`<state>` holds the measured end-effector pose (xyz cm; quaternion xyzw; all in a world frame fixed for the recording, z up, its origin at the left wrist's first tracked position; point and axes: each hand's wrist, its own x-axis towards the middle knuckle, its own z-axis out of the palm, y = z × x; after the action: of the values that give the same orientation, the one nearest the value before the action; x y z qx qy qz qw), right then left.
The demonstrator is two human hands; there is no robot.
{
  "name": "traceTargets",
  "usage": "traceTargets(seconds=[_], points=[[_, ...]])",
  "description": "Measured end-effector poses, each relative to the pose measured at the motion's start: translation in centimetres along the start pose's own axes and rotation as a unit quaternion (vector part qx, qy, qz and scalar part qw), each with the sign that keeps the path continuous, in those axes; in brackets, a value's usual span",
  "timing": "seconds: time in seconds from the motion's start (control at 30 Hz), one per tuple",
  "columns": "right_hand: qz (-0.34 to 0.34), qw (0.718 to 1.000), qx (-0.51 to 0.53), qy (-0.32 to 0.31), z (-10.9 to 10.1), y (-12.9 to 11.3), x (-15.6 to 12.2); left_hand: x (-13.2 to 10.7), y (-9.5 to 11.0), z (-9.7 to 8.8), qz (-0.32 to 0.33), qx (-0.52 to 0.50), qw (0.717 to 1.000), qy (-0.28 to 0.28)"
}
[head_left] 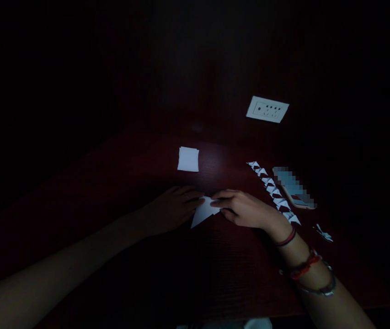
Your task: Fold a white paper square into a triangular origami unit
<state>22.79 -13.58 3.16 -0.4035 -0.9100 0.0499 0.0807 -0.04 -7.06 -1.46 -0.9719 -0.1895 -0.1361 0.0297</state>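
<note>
A piece of white folded paper (pixel 201 213) lies low over the dark red table, one sharp corner pointing down to the left. My left hand (pixel 174 209) has its fingertips on the paper's left and upper edge, the thumb partly lost in shadow. On the other side, my right hand (pixel 239 209) pinches the paper's right part, fingers bent and the index fingertip pressing on its face. Beyond both hands sits a stack of white square paper sheets (pixel 188 159). To the right of my right hand runs a slanting row of small folded white paper pieces (pixel 273 192).
A phone (pixel 292 185), its screen blurred out, lies just right of the row. Nearer the right side is a small white crumpled-looking piece (pixel 324 234). A white wall socket (pixel 268 109) is above the table's back. The surroundings are very dark.
</note>
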Motion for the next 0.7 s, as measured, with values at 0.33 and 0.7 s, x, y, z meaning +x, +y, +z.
traceTargets(seconds=[0.33, 0.7], points=[[0.004, 0.999, 0.034, 0.002, 0.2, 0.3, 0.4, 0.1, 0.4, -0.5, -0.002, -0.014, 1.000, -0.005], [0.038, 0.997, -0.051, -0.041, -0.2, -0.2, 1.1, 0.2, 0.1, -0.1, 0.012, -0.021, 1.000, 0.003]])
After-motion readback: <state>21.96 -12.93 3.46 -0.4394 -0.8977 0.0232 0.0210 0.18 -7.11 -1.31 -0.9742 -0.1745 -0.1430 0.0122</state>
